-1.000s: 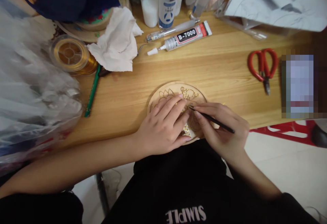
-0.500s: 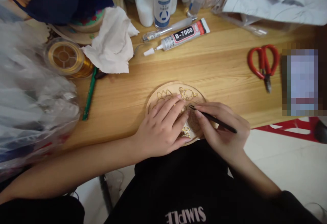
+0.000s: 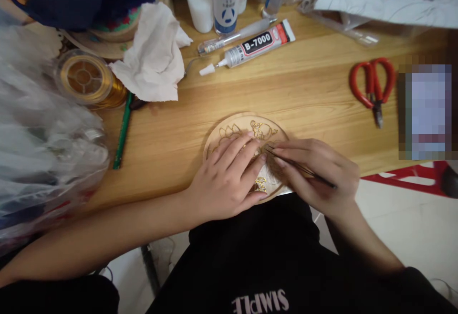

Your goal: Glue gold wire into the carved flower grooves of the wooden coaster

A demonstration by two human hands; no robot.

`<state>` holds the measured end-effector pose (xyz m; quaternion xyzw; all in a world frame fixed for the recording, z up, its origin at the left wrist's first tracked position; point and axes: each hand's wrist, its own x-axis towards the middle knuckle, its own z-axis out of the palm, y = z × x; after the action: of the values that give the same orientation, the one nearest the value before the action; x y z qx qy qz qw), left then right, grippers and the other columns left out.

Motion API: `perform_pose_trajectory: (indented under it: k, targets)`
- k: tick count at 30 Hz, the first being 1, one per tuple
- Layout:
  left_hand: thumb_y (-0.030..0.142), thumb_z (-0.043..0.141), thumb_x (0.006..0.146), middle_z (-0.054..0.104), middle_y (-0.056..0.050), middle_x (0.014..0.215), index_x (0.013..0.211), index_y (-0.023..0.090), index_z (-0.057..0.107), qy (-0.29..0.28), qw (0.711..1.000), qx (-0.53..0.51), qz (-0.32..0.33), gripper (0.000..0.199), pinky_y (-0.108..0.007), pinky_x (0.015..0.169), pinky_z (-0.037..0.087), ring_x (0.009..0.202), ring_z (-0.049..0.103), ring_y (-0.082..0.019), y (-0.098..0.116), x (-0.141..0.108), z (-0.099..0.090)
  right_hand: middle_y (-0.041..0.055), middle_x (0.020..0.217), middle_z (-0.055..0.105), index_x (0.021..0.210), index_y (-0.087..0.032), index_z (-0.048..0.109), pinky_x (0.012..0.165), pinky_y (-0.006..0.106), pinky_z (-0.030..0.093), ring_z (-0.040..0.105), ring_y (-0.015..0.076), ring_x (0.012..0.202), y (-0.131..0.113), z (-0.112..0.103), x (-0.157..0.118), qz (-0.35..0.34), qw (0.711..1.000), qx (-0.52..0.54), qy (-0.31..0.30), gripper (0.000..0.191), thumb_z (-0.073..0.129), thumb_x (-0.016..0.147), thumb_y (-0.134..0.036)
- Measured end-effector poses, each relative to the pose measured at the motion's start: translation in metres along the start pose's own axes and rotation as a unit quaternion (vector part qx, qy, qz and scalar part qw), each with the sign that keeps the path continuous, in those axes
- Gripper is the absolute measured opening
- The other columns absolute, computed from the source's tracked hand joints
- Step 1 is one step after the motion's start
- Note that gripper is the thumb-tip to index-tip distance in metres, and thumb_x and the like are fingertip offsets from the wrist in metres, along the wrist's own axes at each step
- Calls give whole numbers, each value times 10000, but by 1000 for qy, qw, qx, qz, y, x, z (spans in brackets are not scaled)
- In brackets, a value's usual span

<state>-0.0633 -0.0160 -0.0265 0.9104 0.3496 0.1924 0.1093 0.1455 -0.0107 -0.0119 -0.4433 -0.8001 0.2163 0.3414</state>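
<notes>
The disc (image 3: 245,121) is tan, gold-patterned; the tweezers (image 3: 304,167) dark.

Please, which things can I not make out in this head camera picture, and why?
All in the head view:
- Part of the round wooden board: hidden under the left hand.
- Whether the dark tweezers grip anything: tips too small.
- The screen at right: masked by pixelation.
- The white sheet, upper right: cut off by the picture's edge.
</notes>
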Motion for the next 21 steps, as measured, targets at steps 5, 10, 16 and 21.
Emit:
perform_pose_trajectory:
  k: [5, 10, 16, 21]
  targets:
    - [464, 553, 918, 594, -228, 1296, 1191, 57, 631, 2, 1000, 1, -3, 496, -502, 1037, 450, 1288, 508, -361, 0, 1, 0, 79, 964, 751, 1034, -181, 678, 813, 339, 599, 719, 193, 907, 8, -7, 8, -11, 998, 32, -48, 246, 678, 816, -67]
    - [460, 544, 925, 598, -224, 1295, 1195, 50, 629, 0, 1000, -2, 0, 498, -501, 1034, 448, 1291, 500, -361, 0, 1, -1, 71, 946, 746, 1002, -191, 690, 786, 310, 597, 715, 175, 884, 12, -8, 11, 22, 996, 64, -52, 214, 677, 823, -76]
    - [463, 531, 934, 616, -158, 1310, 1212, 49, 624, -11, 1000, 8, 13, 508, -486, 1055, 421, 1295, 486, -355, -1, 1, 0, 63, 919, 746, 976, -186, 706, 771, 294, 589, 711, 164, 857, 14, -8, 11, 48, 995, 78, -38, 195, 691, 812, -81]
    - [442, 517, 947, 656, -120, 1250, 1121, 76, 676, -10, 999, 12, 29, 436, -473, 1045, 418, 1286, 492, -348, -2, 1, -1, 53, 894, 749, 950, -194, 714, 738, 291, 595, 717, 167, 832, 14, -7, 12, 61, 994, 81, -28, 173, 694, 811, -93]
